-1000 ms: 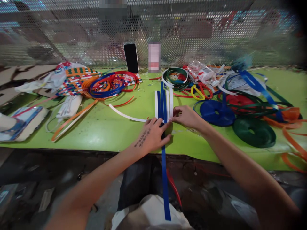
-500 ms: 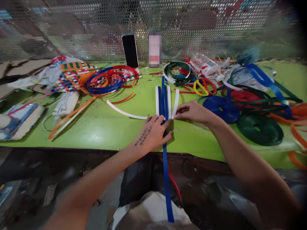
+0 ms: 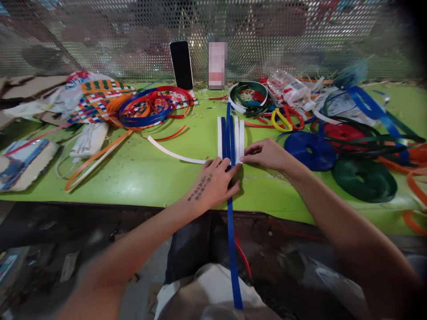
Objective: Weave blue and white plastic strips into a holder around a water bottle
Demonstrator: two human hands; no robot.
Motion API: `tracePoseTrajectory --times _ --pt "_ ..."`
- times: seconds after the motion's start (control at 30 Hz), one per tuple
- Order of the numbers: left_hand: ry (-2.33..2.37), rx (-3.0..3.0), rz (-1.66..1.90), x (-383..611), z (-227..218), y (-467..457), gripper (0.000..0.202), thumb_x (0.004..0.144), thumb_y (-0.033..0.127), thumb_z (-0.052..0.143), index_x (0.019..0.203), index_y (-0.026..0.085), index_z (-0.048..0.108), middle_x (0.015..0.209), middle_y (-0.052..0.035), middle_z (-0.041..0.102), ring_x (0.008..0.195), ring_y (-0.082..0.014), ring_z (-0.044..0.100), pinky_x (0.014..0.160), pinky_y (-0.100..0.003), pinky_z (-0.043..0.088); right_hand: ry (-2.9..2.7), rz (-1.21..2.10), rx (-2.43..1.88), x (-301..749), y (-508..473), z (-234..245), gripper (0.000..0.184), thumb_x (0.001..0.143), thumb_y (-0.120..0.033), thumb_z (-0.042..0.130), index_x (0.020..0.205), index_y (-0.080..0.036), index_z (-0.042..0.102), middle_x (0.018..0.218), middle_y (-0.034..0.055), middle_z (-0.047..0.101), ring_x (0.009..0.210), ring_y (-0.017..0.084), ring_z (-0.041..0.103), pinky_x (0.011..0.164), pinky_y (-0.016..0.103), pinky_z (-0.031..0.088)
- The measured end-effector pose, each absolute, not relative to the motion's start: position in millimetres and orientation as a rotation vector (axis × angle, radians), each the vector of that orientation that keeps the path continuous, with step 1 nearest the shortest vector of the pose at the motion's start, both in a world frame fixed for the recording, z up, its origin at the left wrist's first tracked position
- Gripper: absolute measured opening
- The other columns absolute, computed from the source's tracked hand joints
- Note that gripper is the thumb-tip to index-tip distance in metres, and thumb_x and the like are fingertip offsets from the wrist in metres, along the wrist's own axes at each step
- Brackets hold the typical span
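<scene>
My left hand [image 3: 217, 181] lies over a bundle of flat plastic strips, pinning them to the table with its fingers. Blue strips [image 3: 228, 138] and white strips stand side by side beyond the fingers, and one long blue strip [image 3: 234, 258] runs under the hand toward my lap. A white strip [image 3: 175, 155] curves out to the left from beneath the same hand. My right hand [image 3: 262, 154] pinches the outermost white strip [image 3: 242, 137] near its base, just right of the bundle. The crossing of the strips is partly hidden by my left fingers.
Two phones [image 3: 182, 65] lean against the perforated screen at the back. Coiled strips and woven pieces [image 3: 100, 98] lie left. Yellow-and-red scissors [image 3: 282, 121], a plastic bottle [image 3: 290, 91], a blue roll [image 3: 309, 151] and a green roll [image 3: 364, 180] lie right on the green table [image 3: 160, 182].
The outermost white strip has swung from a rightward slant to nearly upright, closer to the others, with my right hand at its base. My left hand stays in place.
</scene>
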State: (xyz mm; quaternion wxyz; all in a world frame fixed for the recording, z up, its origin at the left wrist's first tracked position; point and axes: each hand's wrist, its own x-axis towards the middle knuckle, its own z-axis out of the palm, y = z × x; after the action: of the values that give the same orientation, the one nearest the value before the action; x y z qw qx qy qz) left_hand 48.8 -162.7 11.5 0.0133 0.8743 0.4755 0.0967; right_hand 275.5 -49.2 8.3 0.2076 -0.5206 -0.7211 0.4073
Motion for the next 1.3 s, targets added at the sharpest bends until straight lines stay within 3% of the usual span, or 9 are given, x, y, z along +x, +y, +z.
tracePoseTrajectory --times 0.47,0.6,0.77,0.87,0.93,1.03,1.13,1.2,1.3 --pt "1.465 2.747 0.264 49.5 14.5 -161.1 0.051 0.109 0.042 0.053 0.154 0.020 0.061 0.129 -0.0135 0.065 0.120 -0.0333 0.057 0.103 -0.048 0.047 -2.039 1.069 -1.466 274.1 -49.1 11.3 0.042 0.067 -0.058 0.096 0.075 -0.020 0.081 0.075 0.0080 0.076 0.072 0.024 0.065 0.064 0.038 0.046" --pt "1.466 2.748 0.289 49.5 14.3 -160.6 0.049 0.109 0.041 0.055 0.153 0.021 0.062 0.129 -0.0135 0.065 0.120 -0.0334 0.057 0.103 -0.049 0.047 -2.025 1.095 -1.472 274.0 -49.4 10.9 0.046 0.066 -0.062 0.096 0.076 -0.020 0.079 0.076 0.0075 0.074 0.065 0.020 0.061 0.058 0.036 0.043" --pt "1.475 2.750 0.297 48.7 13.4 -160.7 0.047 0.109 0.041 0.056 0.152 0.022 0.064 0.129 -0.0129 0.065 0.120 -0.0333 0.058 0.103 -0.049 0.046 -1.893 1.176 -1.526 273.5 -51.2 6.4 0.065 0.064 -0.063 0.098 0.108 -0.018 0.080 0.081 0.0060 0.073 0.056 0.017 0.055 0.052 0.036 0.042" --pt "1.474 2.758 0.316 48.2 12.5 -161.0 0.048 0.109 0.041 0.056 0.152 0.022 0.064 0.128 -0.0129 0.065 0.120 -0.0333 0.058 0.103 -0.049 0.046 -1.941 0.892 -1.545 272.2 -54.0 4.3 0.082 0.066 -0.056 0.100 0.135 -0.017 0.078 0.091 0.0078 0.075 0.074 0.025 0.066 0.070 0.041 0.053" --pt "1.477 2.759 0.323 48.2 12.1 -161.1 0.048 0.108 0.041 0.056 0.152 0.022 0.063 0.128 -0.0128 0.065 0.120 -0.0333 0.058 0.103 -0.049 0.046 -1.979 0.691 -1.515 270.9 -57.4 3.8 0.085 0.070 -0.050 0.100 0.146 -0.020 0.074 0.109 0.0116 0.076 0.091 0.030 0.071 0.085 0.047 0.056" --pt "1.483 2.758 0.323 48.5 12.4 -161.2 0.048 0.108 0.040 0.057 0.152 0.022 0.063 0.129 -0.0128 0.064 0.120 -0.0331 0.058 0.103 -0.049 0.046 -2.067 0.566 -1.405 269.3 -64.1 3.7 0.058 0.082 -0.039 0.092 0.138 -0.025 0.080 0.134 0.0157 0.072 0.110 0.035 0.071 0.097 0.051 0.056" --pt "1.479 2.758 0.321 49.0 13.6 -161.5 0.046 0.107 0.039 0.058 0.150 0.022 0.065 0.128 -0.0127 0.065 0.119 -0.0330 0.058 0.102 -0.049 0.046 -2.193 0.557 -1.303 268.5 -70.5 3.5 0.019 0.092 -0.028 0.082 0.110 -0.025 0.089 0.128 0.0136 0.077 0.116 0.035 0.073 0.104 0.051 0.055" --pt "1.472 2.759 0.330 49.3 14.3 -161.6 0.046 0.107 0.039 0.059 0.149 0.021 0.065 0.126 -0.0128 0.066 0.118 -0.0329 0.058 0.101 -0.049 0.046 -2.248 0.537 -1.278 268.3 -74.0 3.2 0.014 0.096 -0.025 0.078 0.102 -0.025 0.090 0.123 0.0117 0.081 0.117 0.035 0.074 0.109 0.052 0.054" --pt "1.463 2.768 0.336 49.6 14.9 -161.4 0.047 0.108 0.039 0.058 0.150 0.020 0.064 0.125 -0.0131 0.066 0.119 -0.0330 0.058 0.100 -0.048 0.046 -2.316 0.446 -1.288 268.0 -78.0 3.1 0.019 0.101 -0.023 0.072 0.105 -0.023 0.090 0.130 0.0107 0.083 0.121 0.035 0.075 0.112 0.053 0.054"
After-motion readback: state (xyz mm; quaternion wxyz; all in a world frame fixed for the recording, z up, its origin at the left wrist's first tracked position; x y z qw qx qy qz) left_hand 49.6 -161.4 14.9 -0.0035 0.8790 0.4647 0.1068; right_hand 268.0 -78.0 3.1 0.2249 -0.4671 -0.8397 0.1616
